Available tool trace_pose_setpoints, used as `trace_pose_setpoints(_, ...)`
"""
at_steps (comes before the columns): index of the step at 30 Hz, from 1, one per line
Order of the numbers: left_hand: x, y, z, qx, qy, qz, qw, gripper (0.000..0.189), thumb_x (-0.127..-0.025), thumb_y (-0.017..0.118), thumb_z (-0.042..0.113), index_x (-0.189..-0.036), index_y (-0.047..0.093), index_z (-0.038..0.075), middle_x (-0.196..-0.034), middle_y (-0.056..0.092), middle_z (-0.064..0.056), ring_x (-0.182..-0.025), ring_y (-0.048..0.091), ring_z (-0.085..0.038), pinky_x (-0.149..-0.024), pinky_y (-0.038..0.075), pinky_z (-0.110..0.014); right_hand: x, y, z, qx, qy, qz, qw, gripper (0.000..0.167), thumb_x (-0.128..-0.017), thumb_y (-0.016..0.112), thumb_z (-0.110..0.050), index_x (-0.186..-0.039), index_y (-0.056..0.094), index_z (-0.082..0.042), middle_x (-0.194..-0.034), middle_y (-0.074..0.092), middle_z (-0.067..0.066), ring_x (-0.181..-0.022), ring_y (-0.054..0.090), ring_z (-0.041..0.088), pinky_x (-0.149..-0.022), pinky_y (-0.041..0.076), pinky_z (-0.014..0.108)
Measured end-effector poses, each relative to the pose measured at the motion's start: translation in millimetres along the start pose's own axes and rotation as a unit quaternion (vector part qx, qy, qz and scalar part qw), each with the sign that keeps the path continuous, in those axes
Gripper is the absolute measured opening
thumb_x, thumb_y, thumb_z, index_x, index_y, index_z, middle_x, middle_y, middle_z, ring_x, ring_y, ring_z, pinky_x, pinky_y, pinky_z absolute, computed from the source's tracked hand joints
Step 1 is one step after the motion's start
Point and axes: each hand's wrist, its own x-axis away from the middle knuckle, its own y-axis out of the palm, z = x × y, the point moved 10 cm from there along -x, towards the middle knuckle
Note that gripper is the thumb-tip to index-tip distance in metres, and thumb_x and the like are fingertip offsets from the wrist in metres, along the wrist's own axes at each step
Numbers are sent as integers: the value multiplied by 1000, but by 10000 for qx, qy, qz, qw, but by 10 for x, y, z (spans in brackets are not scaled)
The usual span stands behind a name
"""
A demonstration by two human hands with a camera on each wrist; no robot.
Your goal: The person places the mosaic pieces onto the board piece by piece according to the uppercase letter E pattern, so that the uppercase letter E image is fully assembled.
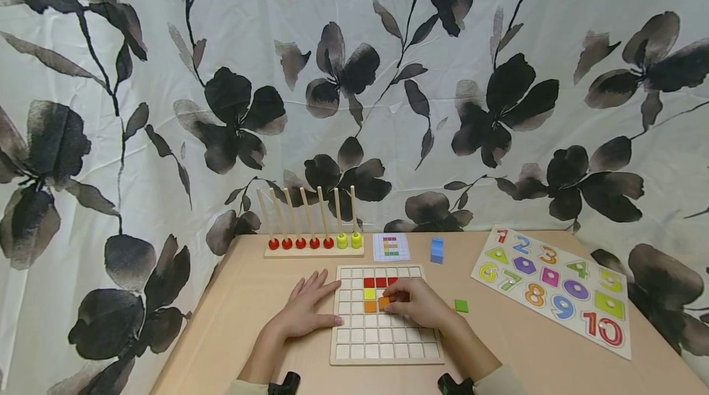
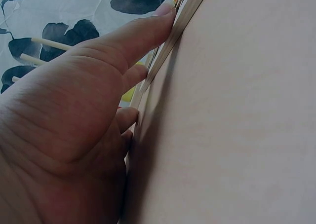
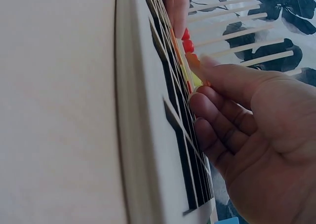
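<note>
Here, right fingers tight on orange tile, left fingers straight against board.

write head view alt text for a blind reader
A right hand holds an orange tile at a grid board bearing coloured tiles; the left hand touches the board's left edge. Behind stands a bead rack; a number board lies right.

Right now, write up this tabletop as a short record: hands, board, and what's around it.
Left hand: touching the grid board's left edge
Right hand: pinching an orange tile over the grid board
Placed tiles: red row, yellow tile below it, second orange tile below that
Beyond board: peg rack with beads, pattern card, blue piece
Right of board: green tile, number board
</note>
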Motion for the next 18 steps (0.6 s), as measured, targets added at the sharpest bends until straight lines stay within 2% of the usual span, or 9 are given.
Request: trace_pose_setpoints(18, 15, -17, 18, -43, 2, 24, 10000, 85, -85, 77, 60, -156, 50, 23, -173, 21, -19, -162, 10, -41, -128, 0, -65, 7, 51, -66, 388, -223, -111, 9989, 19, -91, 81, -20, -108, 77, -14, -89, 64, -11, -78, 56, 4, -68, 51, 20)
